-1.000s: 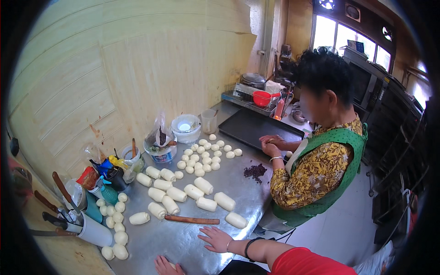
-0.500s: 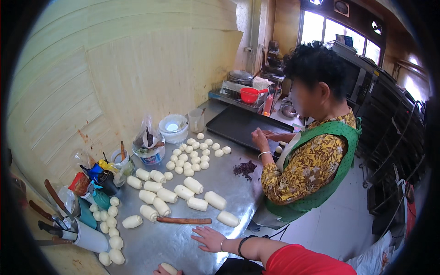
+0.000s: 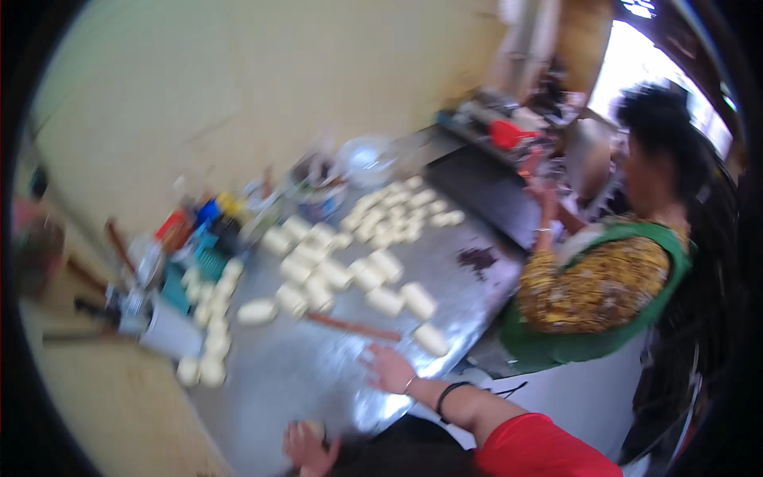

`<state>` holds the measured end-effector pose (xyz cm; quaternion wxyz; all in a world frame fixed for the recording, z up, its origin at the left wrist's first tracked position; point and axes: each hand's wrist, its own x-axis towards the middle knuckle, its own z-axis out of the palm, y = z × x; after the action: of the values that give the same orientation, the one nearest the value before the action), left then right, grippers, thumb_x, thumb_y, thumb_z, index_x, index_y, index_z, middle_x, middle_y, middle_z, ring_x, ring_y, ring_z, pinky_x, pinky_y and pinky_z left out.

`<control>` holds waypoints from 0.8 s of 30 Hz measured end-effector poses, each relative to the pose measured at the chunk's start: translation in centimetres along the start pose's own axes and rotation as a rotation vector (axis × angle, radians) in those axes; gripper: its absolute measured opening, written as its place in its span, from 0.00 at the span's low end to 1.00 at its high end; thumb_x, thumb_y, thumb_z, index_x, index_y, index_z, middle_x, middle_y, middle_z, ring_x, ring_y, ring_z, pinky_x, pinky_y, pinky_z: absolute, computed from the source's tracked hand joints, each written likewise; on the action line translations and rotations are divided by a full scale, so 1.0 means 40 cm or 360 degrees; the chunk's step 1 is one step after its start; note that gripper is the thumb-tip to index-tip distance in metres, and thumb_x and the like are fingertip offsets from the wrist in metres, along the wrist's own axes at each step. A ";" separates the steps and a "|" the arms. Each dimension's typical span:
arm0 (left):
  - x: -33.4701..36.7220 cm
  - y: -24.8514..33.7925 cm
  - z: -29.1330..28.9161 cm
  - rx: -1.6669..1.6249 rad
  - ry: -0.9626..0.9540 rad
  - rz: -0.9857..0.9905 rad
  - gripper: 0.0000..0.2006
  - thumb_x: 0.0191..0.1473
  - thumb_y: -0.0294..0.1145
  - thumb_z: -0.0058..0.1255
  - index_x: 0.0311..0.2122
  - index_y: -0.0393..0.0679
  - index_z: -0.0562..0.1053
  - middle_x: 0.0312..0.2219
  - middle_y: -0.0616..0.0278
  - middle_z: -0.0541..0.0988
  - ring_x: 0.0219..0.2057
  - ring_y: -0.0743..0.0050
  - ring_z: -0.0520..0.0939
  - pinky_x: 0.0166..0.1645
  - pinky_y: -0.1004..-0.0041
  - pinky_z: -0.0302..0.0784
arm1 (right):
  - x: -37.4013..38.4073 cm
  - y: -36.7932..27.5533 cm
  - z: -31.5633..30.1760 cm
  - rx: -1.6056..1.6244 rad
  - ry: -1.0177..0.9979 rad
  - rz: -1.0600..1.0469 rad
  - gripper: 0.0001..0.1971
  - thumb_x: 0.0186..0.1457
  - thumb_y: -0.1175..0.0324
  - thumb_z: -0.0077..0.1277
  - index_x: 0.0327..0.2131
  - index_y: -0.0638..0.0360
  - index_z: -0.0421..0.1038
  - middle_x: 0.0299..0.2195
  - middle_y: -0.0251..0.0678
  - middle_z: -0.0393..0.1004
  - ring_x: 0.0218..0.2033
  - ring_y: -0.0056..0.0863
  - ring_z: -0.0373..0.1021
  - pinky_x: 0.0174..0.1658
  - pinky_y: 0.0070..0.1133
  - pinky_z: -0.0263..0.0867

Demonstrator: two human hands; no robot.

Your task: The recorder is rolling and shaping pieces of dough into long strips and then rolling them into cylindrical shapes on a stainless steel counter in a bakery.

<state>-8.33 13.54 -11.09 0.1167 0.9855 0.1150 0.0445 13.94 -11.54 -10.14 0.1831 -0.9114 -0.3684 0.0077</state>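
Observation:
My left hand [image 3: 307,450] is at the table's near edge, its fingers and thumb curled round a pale piece of dough [image 3: 315,430], partly hidden and blurred. My right hand [image 3: 389,368] rests on the metal table with its fingers spread and nothing in them. Just beyond those fingers lies a thin wooden rolling pin [image 3: 354,326]. Several rolled dough logs [image 3: 385,301] lie beyond and beside the pin; one log [image 3: 257,311] is off to the left. Farther back sits a cluster of small dough balls [image 3: 393,211].
At right, a co-worker [image 3: 604,278] in a green apron holds their hands over a black baking tray [image 3: 485,191]. Dark crumbly filling [image 3: 478,259] lies near them. Along the left edge stand more dough balls [image 3: 213,342], a white container [image 3: 171,327] with knives, and tubs.
The whole view has shifted and blurred, so the table appears farther right. More of my left hand now shows round the dough. The co-worker's hands stay near the tray.

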 end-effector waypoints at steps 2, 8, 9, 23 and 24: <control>0.153 0.059 -0.049 -0.0164 -0.0124 -0.0360 0.41 0.47 0.61 0.53 0.60 0.41 0.62 0.61 0.40 0.58 0.61 0.35 0.56 0.61 0.39 0.49 | -0.006 0.003 -0.028 -0.0027 0.0051 0.0041 0.28 0.51 0.55 0.54 0.56 0.51 0.66 0.58 0.46 0.62 0.59 0.45 0.59 0.58 0.41 0.58; 0.525 -0.108 -0.076 0.0177 0.0479 -0.0363 0.35 0.55 0.54 0.46 0.61 0.40 0.60 0.64 0.47 0.55 0.66 0.42 0.51 0.66 0.44 0.43 | 0.018 -0.006 -0.020 -0.0060 0.0060 -0.0073 0.28 0.51 0.55 0.54 0.55 0.52 0.65 0.59 0.48 0.59 0.62 0.47 0.55 0.62 0.43 0.52; 0.496 -0.105 -0.072 0.0195 0.0448 -0.0401 0.35 0.55 0.54 0.46 0.61 0.40 0.60 0.64 0.47 0.55 0.66 0.42 0.51 0.66 0.44 0.43 | 0.019 -0.009 -0.023 -0.0062 0.0081 -0.0085 0.29 0.50 0.56 0.55 0.55 0.53 0.65 0.59 0.48 0.60 0.61 0.48 0.56 0.62 0.42 0.53; 0.116 -0.080 -0.173 -0.0829 -0.0594 -0.0320 0.43 0.44 0.33 0.63 0.62 0.46 0.51 0.50 0.45 0.69 0.47 0.53 0.76 0.48 0.56 0.72 | 0.120 -0.044 -0.108 -0.0007 -0.0187 0.0810 0.21 0.43 0.69 0.55 0.44 0.59 0.70 0.42 0.45 0.70 0.42 0.45 0.71 0.45 0.33 0.69; 0.146 -0.096 -0.194 -0.1397 -0.0929 -0.0718 0.44 0.46 0.33 0.63 0.62 0.47 0.47 0.48 0.45 0.69 0.44 0.56 0.78 0.44 0.59 0.76 | 0.119 -0.054 -0.110 0.0111 -0.0236 0.0838 0.20 0.43 0.69 0.55 0.43 0.60 0.71 0.39 0.46 0.72 0.40 0.45 0.71 0.43 0.32 0.69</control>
<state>-4.36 20.27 -4.13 0.5486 0.7672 0.2562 -0.2119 16.61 -8.36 -4.73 0.1788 -0.9659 -0.1308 0.1343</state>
